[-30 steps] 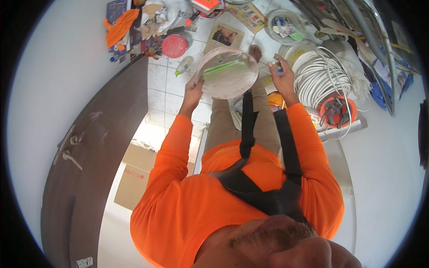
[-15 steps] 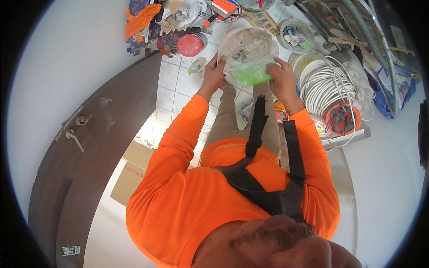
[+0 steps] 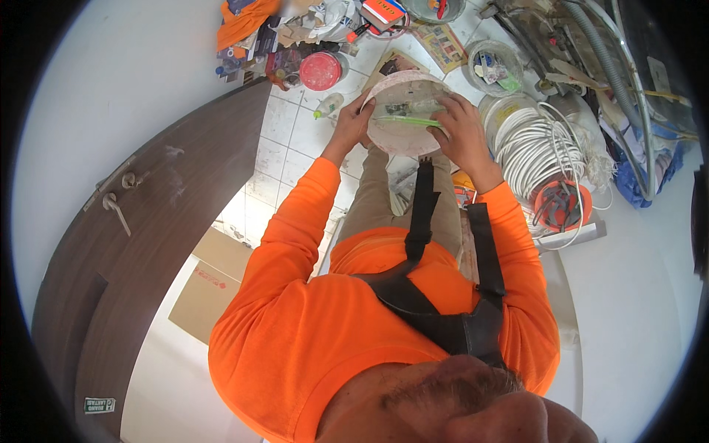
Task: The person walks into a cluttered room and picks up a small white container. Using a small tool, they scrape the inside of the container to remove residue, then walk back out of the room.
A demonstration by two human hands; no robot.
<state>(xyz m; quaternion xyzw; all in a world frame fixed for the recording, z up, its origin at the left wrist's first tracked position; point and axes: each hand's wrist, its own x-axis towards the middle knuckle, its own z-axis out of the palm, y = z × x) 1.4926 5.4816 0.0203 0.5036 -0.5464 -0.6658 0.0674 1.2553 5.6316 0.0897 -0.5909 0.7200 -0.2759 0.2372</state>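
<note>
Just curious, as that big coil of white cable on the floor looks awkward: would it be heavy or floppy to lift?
The coil of white cable has many thick turns, so it is probably heavy for its size. Loose loops stray off its edge, so it would likely sag and spill unless gripped across several turns. Lying flat, it seems unlikely to roll.

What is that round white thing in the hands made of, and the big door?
The round white disc, gripped at its rims by the left hand and right hand, looks like smooth, slightly see-through plastic: light glows through it. A green strip crosses it. The door looks like dark brown wood or wood-look laminate, matte, with faint grain.
</note>
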